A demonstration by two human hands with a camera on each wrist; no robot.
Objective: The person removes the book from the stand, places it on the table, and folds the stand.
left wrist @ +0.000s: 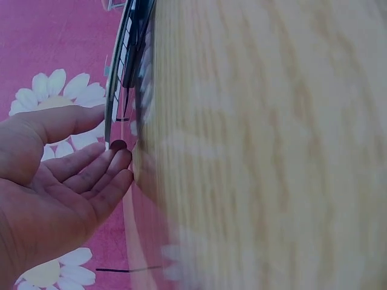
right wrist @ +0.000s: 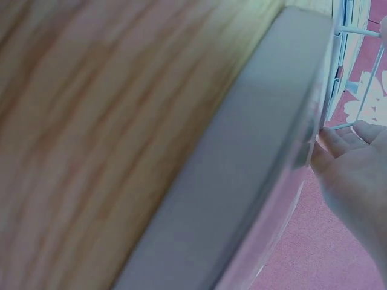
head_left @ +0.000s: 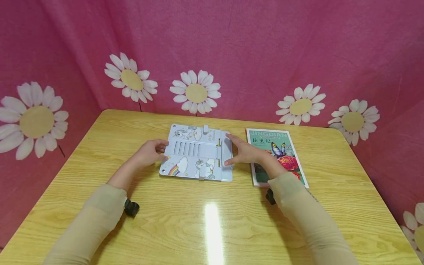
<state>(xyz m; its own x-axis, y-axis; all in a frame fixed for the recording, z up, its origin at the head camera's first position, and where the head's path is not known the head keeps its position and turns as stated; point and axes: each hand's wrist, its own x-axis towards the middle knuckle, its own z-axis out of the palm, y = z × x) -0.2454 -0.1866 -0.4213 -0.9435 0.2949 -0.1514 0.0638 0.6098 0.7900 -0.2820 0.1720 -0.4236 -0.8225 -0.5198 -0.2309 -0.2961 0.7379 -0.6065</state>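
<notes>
A pale book stand (head_left: 208, 151) printed with unicorns, clouds and a rainbow lies on the table in the head view, a slotted strip across its middle. My left hand (head_left: 150, 151) holds its left edge. In the left wrist view the thumb (left wrist: 78, 121) is against the printed face and the other fingers reach below the edge. At the stand's right end, my right hand (head_left: 246, 150) spans the ledge with thumb and fingers spread. The right wrist view shows those fingers (right wrist: 347, 142) at a thin wire bracket (right wrist: 370, 78); the thumb is mostly cut off there.
A green book (head_left: 265, 173) with a butterfly and a red flower on its cover lies right of the stand, partly under my right forearm. The wooden table (head_left: 172, 221) meets a pink curtain (head_left: 245, 55) with white daisies along its back and sides.
</notes>
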